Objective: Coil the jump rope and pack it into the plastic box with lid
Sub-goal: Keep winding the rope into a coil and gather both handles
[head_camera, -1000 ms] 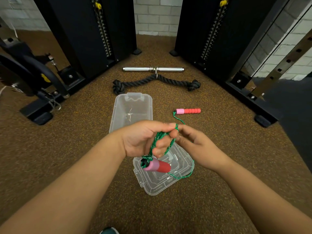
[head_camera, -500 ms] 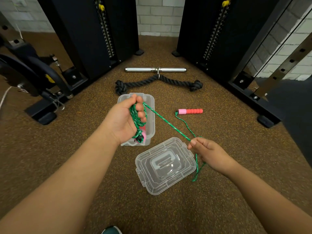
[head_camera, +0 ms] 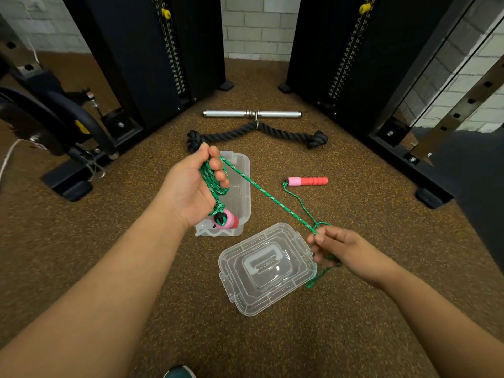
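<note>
My left hand [head_camera: 191, 186] is closed around several coils of the green jump rope [head_camera: 268, 193], held above the clear plastic box [head_camera: 244, 173]. One pink-and-red handle [head_camera: 227, 220] dangles below that hand over the box. The rope runs taut down to my right hand [head_camera: 342, 248], which pinches it just right of the clear lid [head_camera: 268, 268] lying on the floor. From there the rope trails back to the second pink-and-red handle [head_camera: 308, 181] lying on the floor to the right of the box.
A black tricep rope [head_camera: 257, 133] and a chrome bar [head_camera: 252, 114] lie beyond the box. Black weight-stack towers [head_camera: 152, 55] stand left and right. A machine base [head_camera: 68, 184] sits at the left, a rack foot [head_camera: 432, 197] at the right. Speckled brown floor all around.
One second ago both hands met over the lid. My left hand has since lifted away over the box with the coils, and my right hand has drawn the rope out to the right.
</note>
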